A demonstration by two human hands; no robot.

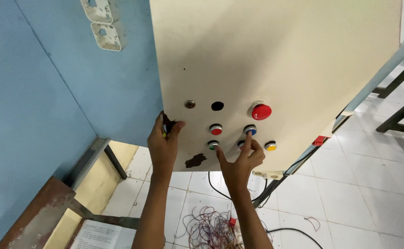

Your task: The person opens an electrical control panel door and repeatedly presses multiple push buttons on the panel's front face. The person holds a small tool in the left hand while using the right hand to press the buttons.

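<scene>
Gleaming blue push button (251, 130), round

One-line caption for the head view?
Left hand grips the cream panel's edge while the right hand's fingertip presses the blue pushbutton.

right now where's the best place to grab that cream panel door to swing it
Grip the panel door by its free left edge, where the left hand already pinches it, coming from the left. That thin bare edge can likely be wrapped; the face is flat, and the right hand touches its blue button.
</scene>
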